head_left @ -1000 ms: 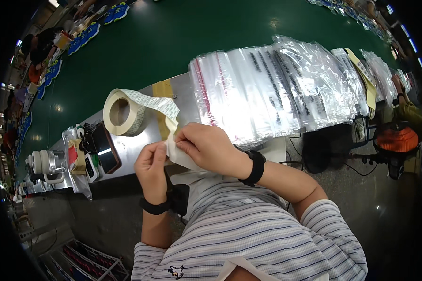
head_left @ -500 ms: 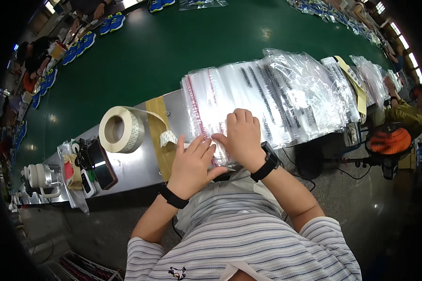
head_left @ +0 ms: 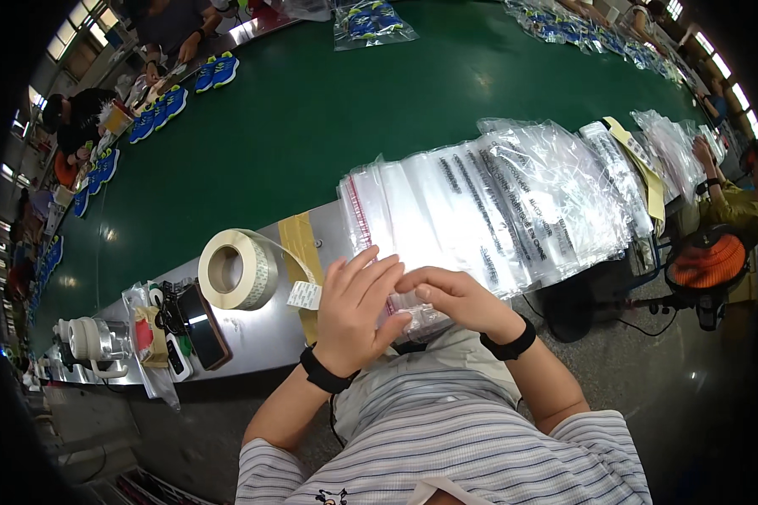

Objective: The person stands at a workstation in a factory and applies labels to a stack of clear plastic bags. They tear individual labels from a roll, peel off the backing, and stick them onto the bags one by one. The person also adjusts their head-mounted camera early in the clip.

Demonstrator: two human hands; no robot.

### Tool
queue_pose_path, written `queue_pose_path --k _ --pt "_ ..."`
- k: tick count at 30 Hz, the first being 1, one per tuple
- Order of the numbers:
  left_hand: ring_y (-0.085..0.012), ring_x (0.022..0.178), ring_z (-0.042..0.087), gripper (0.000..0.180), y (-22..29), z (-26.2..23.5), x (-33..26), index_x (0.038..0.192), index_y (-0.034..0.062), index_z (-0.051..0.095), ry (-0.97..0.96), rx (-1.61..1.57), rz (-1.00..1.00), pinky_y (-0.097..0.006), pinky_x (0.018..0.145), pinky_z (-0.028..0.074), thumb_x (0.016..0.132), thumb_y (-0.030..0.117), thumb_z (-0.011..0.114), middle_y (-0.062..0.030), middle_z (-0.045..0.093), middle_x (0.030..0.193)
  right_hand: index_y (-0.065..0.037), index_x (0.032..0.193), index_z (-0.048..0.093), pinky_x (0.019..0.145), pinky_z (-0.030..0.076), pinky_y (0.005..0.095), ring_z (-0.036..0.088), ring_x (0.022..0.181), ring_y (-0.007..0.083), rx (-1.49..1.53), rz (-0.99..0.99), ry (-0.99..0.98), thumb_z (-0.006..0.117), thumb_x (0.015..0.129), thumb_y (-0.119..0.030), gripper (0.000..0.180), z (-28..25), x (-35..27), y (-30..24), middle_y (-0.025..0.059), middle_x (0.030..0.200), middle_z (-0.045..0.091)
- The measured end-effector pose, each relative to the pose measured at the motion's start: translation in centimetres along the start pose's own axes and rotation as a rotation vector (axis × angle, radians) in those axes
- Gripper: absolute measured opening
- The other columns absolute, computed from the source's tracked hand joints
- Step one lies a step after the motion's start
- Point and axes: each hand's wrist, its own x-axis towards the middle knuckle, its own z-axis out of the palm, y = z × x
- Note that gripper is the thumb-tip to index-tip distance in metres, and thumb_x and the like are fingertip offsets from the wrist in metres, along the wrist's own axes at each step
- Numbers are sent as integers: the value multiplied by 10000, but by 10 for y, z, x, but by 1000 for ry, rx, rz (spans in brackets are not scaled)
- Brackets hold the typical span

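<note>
My left hand (head_left: 358, 316) lies over the near left corner of a spread of clear plastic bags (head_left: 417, 206), its fingers stretched out and thumb apart. Beside it, my right hand (head_left: 463, 300) is closed, fingers bent and thumb near the index finger. Whatever may be between those fingertips is too small to make out. The bags overlap in a fan, with dark print and red strips along their edges. Left of my left hand stands a roll of white labels (head_left: 265, 278). Its loose label strip (head_left: 304, 295) ends close to my left fingers.
A phone (head_left: 202, 328), a dark cable and a white jug (head_left: 97, 343) sit on the metal edge at left. Blue shoes (head_left: 160, 109) line the far side of the green belt (head_left: 253, 143), with bagged shoes (head_left: 370, 23) beyond. An orange fan (head_left: 706, 263) and co-workers are around.
My right hand has drawn back toward me off the bags, its fingers now curled. The left hand stays near the corner. The view has shifted, and the bagged shoes show more fully.
</note>
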Motion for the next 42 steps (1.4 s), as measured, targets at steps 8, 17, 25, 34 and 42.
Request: queue_pose_path --k 8,17,25,34,42 --pt "-265 989 594 602 -24 12 34 1039 -1 642 -514 138 -121 -465 869 375 908 561 467 -129 652 1005 -9 940 642 739 504 373 616 851 277 -1056 273 182 642 871 -258 258 6 -26 -37 139 866 628" --pt "-312 1277 437 651 -13 22 -30 1181 -23 575 -382 269 -55 -534 1017 317 843 533 574 -181 527 1314 -45 900 561 924 356 501 461 1118 313 -1385 -105 701 738 731 -292 348 26 47 44 138 1079 521" --pt "-299 1227 492 605 -12 13 -28 1182 -13 575 -328 178 -115 -531 998 335 857 497 587 -179 572 1255 -14 822 564 758 435 345 544 812 254 -523 -33 989 611 858 -112 115 -41 6 28 122 908 541" --pt "-290 1097 595 343 -17 26 61 1110 -75 577 -303 -1393 -632 -375 990 455 993 206 418 -192 621 1145 -23 841 587 644 469 318 587 716 234 -526 -83 692 632 869 -145 133 -12 7 30 113 831 594" --pt "-292 1128 584 306 -50 89 83 1219 -41 456 -418 -1187 -1042 -394 840 568 972 137 430 -231 572 1165 6 880 566 698 472 274 564 785 150 -212 -211 689 563 893 -93 100 -41 -8 -5 85 909 581"
